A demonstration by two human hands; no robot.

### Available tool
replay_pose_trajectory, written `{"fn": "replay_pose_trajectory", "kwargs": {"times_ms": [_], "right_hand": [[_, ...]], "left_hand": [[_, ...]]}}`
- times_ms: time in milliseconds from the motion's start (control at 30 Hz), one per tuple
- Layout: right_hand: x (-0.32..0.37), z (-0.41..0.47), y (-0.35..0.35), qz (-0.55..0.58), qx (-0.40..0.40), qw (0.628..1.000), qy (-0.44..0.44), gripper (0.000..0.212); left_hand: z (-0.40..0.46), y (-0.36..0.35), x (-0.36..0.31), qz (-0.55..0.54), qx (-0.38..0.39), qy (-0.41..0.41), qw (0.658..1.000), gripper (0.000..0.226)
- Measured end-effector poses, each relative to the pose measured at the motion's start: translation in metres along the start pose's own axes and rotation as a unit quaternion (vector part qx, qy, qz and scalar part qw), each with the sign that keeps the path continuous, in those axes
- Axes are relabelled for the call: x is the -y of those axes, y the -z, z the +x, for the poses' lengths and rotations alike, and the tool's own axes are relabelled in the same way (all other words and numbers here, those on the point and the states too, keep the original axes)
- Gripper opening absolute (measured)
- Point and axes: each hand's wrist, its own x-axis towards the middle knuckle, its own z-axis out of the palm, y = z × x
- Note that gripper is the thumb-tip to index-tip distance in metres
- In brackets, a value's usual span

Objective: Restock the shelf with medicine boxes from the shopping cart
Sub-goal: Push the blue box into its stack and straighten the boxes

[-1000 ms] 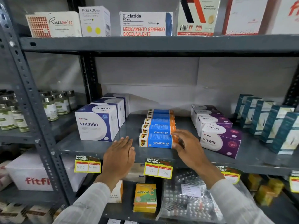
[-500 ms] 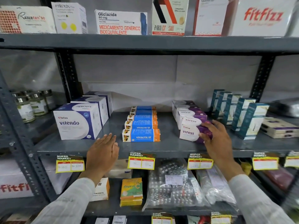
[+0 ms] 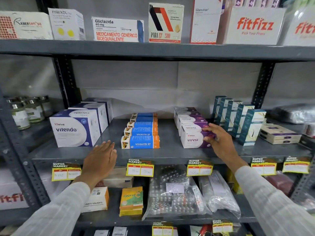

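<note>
Squaring up the front Virest box, that's how I read this step: it sits at the head of a purple row running straight back from my right hand, long face toward me, short axis going into the shelf. My right fingertips press its right end and the thumb lies over the box behind, so contact is a light pinch or a nudge; I can't tell which. My left hand is well apart, flat and empty, palm down on the shelf lip beside the Vitendo box. Between the hands lies the Vivalyn EF row, long axes crosswise. Right hand is plainly the nearer one. Grey steel underneath, bare around the rows, so boxes should slide easily. Teal cartons stand just beyond my right wrist, tall and tippy. No cart in sight.
</note>
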Motion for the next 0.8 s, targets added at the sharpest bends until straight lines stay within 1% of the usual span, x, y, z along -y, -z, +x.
{"fn": "replay_pose_trajectory", "kwargs": {"times_ms": [167,233,267,333,367,400,433,467,500,567,633,667,733,800], "right_hand": [[-0.001,0.0,0.001,0.008,0.003,1.0,0.007,0.04],[0.001,-0.002,0.004,0.01,0.018,1.0,0.01,0.043],[0.002,-0.003,0.007,0.013,0.027,0.999,0.011,0.048],[0.003,-0.009,0.017,0.011,0.024,0.999,0.02,0.053],[0.004,-0.013,0.023,-0.003,0.002,0.999,0.034,0.054],[0.005,-0.017,0.029,-0.019,-0.032,0.998,0.05,0.052],[0.005,-0.021,0.034,-0.021,-0.075,0.995,0.063,0.049],[0.005,-0.025,0.039,-0.011,-0.12,0.99,0.07,0.044],[0.005,-0.029,0.043,0.004,-0.163,0.984,0.07,0.039],[0.0,-0.036,0.05,0.026,-0.237,0.969,0.062,0.032],[-0.008,-0.041,0.056,0.026,-0.292,0.955,0.046,0.027],[-0.014,-0.043,0.059,0.02,-0.31,0.95,0.03,0.026],[-0.029,-0.048,0.064,0.02,-0.329,0.944,-0.025,0.028],[-0.044,-0.049,0.071,0.018,-0.32,0.942,-0.103,0.036]], "left_hand": [[0.0,0.0,0.001,-0.014,0.009,0.006,1.0,0.06],[-0.003,0.004,-0.002,-0.05,0.005,0.022,0.999,0.058],[-0.006,0.008,-0.004,-0.086,-0.011,0.041,0.995,0.055],[-0.013,0.018,-0.015,-0.176,-0.085,0.087,0.977,0.052],[-0.017,0.023,-0.026,-0.205,-0.138,0.096,0.964,0.052],[-0.02,0.028,-0.04,-0.214,-0.188,0.089,0.954,0.052],[-0.022,0.032,-0.057,-0.216,-0.224,0.066,0.948,0.051],[-0.023,0.033,-0.076,-0.217,-0.241,0.03,0.946,0.05],[-0.023,0.033,-0.097,-0.212,-0.239,-0.013,0.948,0.048],[-0.02,0.028,-0.141,-0.176,-0.208,-0.101,0.957,0.047],[-0.014,0.018,-0.182,-0.135,-0.137,-0.155,0.969,0.05],[-0.009,0.011,-0.198,-0.118,-0.098,-0.17,0.974,0.052],[0.0,-0.004,-0.218,-0.085,-0.029,-0.168,0.982,0.055],[0.005,-0.018,-0.227,-0.053,0.013,-0.149,0.987,0.057]]}}
